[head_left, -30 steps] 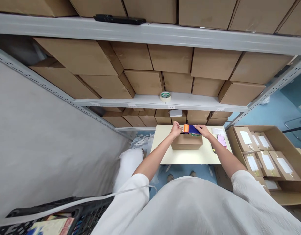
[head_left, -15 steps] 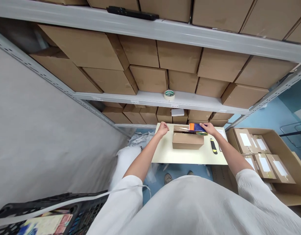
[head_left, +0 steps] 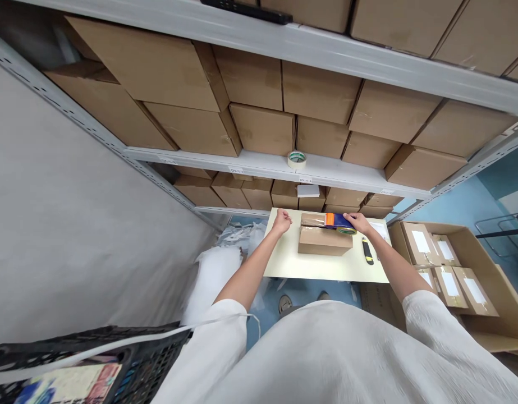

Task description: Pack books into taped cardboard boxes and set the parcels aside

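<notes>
A brown cardboard box (head_left: 325,242) lies on the pale yellow table (head_left: 284,261), with shiny tape along part of its top. My right hand (head_left: 356,222) is wrapped round a blue and orange tape dispenser (head_left: 337,220), which rests over the top of the box at its right half. My left hand (head_left: 283,220) is curled closed just left of the box, apart from it; whether anything is in its fingers is too small to make out. To the right of the box lies a black and yellow utility knife (head_left: 367,251).
A large open carton (head_left: 509,292) holding several small labelled boxes stands at the right. Grey shelving (head_left: 347,174) full of cardboard boxes rises beyond the table, a tape roll (head_left: 297,160) on its edge. At lower left is a black crate (head_left: 153,359).
The view has shifted slightly. Both hands, the tape dispenser and the box keep nearly the same places relative to each other.
</notes>
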Tool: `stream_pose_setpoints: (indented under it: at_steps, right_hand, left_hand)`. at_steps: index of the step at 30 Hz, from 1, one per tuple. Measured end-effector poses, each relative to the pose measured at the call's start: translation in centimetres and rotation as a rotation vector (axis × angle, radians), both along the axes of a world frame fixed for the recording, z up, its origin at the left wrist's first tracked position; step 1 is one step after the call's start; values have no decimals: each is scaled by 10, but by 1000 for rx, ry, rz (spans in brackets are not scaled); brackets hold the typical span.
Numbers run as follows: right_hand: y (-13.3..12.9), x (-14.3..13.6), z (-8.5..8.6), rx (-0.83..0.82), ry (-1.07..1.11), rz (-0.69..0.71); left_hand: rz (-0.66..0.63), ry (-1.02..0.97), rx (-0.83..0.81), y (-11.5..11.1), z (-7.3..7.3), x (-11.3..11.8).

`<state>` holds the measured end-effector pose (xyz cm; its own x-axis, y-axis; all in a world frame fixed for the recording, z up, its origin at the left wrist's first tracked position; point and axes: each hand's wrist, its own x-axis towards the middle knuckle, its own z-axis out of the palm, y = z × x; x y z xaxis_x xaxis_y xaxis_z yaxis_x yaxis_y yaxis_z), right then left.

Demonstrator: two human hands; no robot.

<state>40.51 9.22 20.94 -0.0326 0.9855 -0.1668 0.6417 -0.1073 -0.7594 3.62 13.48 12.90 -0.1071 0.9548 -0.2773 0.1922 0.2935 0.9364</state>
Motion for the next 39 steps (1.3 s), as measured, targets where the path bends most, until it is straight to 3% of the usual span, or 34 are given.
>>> stream_pose_setpoints:
  at_steps: [10, 18, 23, 31, 39]
  right_hand:
    - [1, -7, -13, 23, -22, 90]
    - [4, -7, -10, 86, -56, 191]
    - [-3, -4, -9, 22, -73, 206]
    - [4, 6, -11, 27, -220, 355]
    - [8, 1, -8, 53, -258, 397]
  left_hand:
    - [-11, -8, -79, -8, -13, -8]
    - [-23, -2, -86, -6, -14, -5]
    - [-35, 8, -87, -3, -15, -5]
    - [-40, -4, -104, -2, -18, -3]
    - [-24, -24, -137, -8, -33, -4]
